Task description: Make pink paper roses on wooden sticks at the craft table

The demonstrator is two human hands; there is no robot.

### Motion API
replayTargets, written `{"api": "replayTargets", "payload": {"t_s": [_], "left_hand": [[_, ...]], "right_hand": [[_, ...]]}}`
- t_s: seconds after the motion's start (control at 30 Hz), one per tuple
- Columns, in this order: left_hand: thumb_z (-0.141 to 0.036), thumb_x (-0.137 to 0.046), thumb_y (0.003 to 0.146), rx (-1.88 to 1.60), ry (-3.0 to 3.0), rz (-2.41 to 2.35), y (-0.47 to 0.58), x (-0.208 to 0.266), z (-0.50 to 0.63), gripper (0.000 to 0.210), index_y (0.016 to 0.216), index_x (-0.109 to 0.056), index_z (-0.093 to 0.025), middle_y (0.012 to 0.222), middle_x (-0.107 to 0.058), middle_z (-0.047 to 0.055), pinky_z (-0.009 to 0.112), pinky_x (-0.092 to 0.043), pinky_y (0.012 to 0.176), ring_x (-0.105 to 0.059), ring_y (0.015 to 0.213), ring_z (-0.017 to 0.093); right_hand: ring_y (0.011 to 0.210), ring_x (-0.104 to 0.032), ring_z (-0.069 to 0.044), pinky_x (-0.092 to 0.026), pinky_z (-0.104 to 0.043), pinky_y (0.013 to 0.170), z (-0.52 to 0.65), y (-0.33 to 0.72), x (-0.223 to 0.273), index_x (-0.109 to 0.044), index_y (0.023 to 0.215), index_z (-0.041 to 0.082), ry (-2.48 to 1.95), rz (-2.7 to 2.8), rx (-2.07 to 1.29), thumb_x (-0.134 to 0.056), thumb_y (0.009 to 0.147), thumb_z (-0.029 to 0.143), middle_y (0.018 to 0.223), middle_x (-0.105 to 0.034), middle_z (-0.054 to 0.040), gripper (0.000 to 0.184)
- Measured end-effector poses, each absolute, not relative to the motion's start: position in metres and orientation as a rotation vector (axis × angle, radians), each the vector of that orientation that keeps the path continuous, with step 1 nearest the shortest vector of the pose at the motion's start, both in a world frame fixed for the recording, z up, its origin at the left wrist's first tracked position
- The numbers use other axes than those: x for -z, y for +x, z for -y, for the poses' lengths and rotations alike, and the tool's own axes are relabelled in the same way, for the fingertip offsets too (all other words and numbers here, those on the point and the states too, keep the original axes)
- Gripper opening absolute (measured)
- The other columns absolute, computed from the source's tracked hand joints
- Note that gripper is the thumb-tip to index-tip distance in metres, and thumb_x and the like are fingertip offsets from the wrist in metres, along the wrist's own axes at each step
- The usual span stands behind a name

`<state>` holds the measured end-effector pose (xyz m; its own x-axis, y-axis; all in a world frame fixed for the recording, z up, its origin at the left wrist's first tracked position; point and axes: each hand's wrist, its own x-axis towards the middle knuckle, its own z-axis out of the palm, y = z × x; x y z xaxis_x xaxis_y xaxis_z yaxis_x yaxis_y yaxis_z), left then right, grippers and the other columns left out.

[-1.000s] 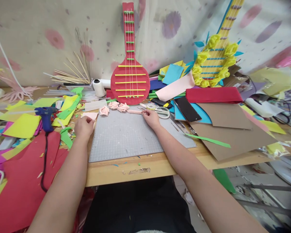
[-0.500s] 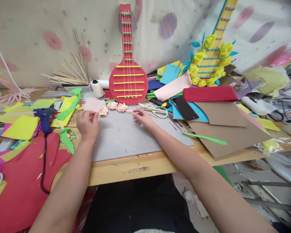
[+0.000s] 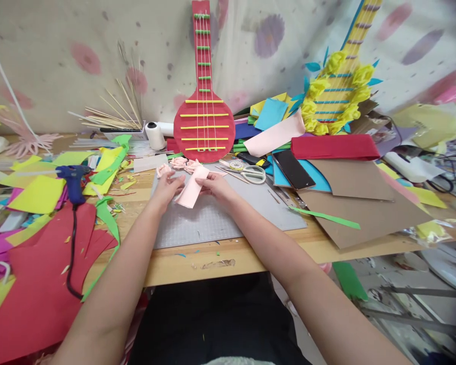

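Over the grey cutting mat (image 3: 228, 215), a pale pink crepe paper strip (image 3: 192, 190) is held up at a slant. My right hand (image 3: 217, 186) grips its right edge between thumb and fingers. Close by the strip's left side is my left hand (image 3: 167, 191), its fingers bent and apart; whether a fingertip touches the paper I cannot tell. Small pink paper flowers (image 3: 178, 162) lie just behind the hands. Behind them a red paper lute shape (image 3: 204, 133) with yellow bars and white strings leans on the wall.
Scissors (image 3: 254, 174) and a black phone (image 3: 293, 169) lie to the right, beside brown cardboard (image 3: 361, 213). A blue glue gun (image 3: 75, 185) rests on red sheets (image 3: 49, 263) at the left. A yellow flowered instrument (image 3: 332, 96) stands back right.
The pink strip has come up from the mat into my right hand. My left hand has moved right, away from the pale sheet, towards the strip.
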<state>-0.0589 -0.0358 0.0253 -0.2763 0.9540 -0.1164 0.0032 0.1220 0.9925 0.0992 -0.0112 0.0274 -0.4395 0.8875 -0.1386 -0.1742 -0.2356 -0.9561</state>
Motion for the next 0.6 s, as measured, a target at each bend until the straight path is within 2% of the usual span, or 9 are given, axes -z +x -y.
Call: {"api": "replayTargets", "payload": {"t_s": [0.13, 0.27, 0.4, 0.5, 0.6], "left_hand": [[-0.03, -0.071, 0.062, -1.035, 0.807, -1.234, -0.057, -0.032, 0.042, 0.038, 0.093, -0.057, -0.015, 0.084, -0.065, 0.007, 0.025, -0.047, 0.057, -0.061, 0.067, 0.015], [-0.019, -0.079, 0.047, -1.146, 0.799, -1.314, -0.058, -0.026, 0.042, 0.059, 0.101, -0.054, -0.015, 0.082, -0.066, 0.006, 0.028, -0.048, 0.06, -0.062, 0.067, 0.017], [-0.022, -0.082, 0.038, -1.268, 0.957, -1.373, -0.059, -0.017, 0.036, 0.073, 0.104, -0.052, -0.015, 0.082, -0.066, 0.005, 0.028, -0.048, 0.061, -0.062, 0.065, 0.016], [-0.028, -0.081, 0.042, -1.288, 0.997, -1.395, -0.057, -0.014, 0.033, 0.07, 0.104, -0.052, -0.015, 0.078, -0.066, 0.004, 0.027, -0.047, 0.059, -0.062, 0.064, 0.016], [-0.034, -0.073, 0.055, -1.288, 0.924, -1.422, -0.058, -0.012, 0.033, 0.051, 0.099, -0.056, -0.015, 0.073, -0.065, 0.003, 0.025, -0.046, 0.056, -0.061, 0.061, 0.015]], "right_hand": [[0.062, -0.061, -0.011, -0.052, -0.022, 0.057, 0.008, 0.109, -0.034, -0.061, 0.085, 0.015, -0.946, 1.267, -1.835, -0.062, 0.074, 0.019, 0.076, -0.067, -0.0022, 0.012], [0.058, -0.06, -0.01, -0.051, -0.022, 0.053, 0.006, 0.113, -0.032, -0.06, 0.084, 0.015, -0.989, 1.289, -1.847, -0.063, 0.073, 0.017, 0.07, -0.066, -0.0002, 0.012], [0.051, -0.057, -0.009, -0.05, -0.021, 0.049, 0.004, 0.111, -0.024, -0.051, 0.068, 0.015, -1.157, 1.208, -1.65, -0.066, 0.069, 0.013, 0.058, -0.06, 0.0024, 0.015], [0.048, -0.056, -0.008, -0.05, -0.02, 0.048, 0.001, 0.108, -0.016, -0.047, 0.063, 0.015, -1.205, 1.194, -1.553, -0.066, 0.069, 0.012, 0.054, -0.058, 0.0037, 0.019], [0.05, -0.057, -0.008, -0.051, -0.022, 0.051, 0.002, 0.106, -0.013, -0.048, 0.065, 0.015, -1.181, 1.192, -1.568, -0.065, 0.069, 0.012, 0.056, -0.059, 0.0035, 0.017]]}}
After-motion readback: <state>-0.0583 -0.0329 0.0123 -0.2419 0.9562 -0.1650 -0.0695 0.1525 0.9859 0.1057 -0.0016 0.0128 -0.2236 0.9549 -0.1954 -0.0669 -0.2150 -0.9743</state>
